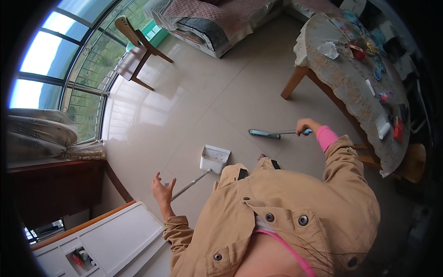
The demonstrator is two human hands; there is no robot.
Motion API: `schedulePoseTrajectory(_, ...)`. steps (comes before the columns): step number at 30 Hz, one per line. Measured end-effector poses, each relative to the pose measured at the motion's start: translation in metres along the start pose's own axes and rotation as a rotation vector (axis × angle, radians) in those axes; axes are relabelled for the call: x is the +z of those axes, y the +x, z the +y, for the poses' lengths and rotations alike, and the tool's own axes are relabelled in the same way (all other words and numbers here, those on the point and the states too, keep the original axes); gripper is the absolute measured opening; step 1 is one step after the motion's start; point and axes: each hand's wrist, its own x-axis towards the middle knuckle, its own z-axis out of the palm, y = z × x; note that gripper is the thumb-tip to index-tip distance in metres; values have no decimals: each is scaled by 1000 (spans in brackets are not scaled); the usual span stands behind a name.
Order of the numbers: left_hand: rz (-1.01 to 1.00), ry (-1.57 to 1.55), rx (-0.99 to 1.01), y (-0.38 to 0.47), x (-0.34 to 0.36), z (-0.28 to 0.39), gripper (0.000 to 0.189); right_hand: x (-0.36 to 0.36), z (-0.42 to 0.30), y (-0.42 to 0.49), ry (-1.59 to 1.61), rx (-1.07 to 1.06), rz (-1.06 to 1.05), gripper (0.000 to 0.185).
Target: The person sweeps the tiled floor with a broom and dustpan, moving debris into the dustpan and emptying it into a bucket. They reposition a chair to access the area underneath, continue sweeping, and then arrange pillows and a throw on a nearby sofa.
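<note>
My right hand (306, 127) is closed around the handle of a blue-headed broom (264, 133), whose head rests on the tiled floor (221, 90) in front of me. Left of my feet a white long-handled dustpan (214, 159) stands on the floor, with some light debris in its pan. Its grey pole slants down towards my left hand (163, 190). That hand is raised beside the pole with fingers spread and curved; whether it touches the pole cannot be told.
A table (325, 76) with a lace cloth and scattered small items is at the right, a wooden stool (412, 162) beside it. A wooden chair (133, 57) stands near the barred window. A bed (221, 29) lies ahead, and a white cabinet (121, 235) at the lower left.
</note>
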Motion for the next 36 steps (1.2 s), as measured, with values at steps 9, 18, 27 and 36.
schedulePoseTrajectory(9,105,-161,78,38,15,69,47,-55,38,19,-733,146,452,28)
schedulePoseTrajectory(18,-63,-315,286,188,65,174,38,-101,78,67,-789,345,572,28)
schedulePoseTrajectory(27,-217,-286,636,293,55,303,34,-140,93,92,-767,385,725,25)
schedulePoseTrajectory(36,-408,-352,704,344,95,352,32,-148,81,79,-761,98,987,20)
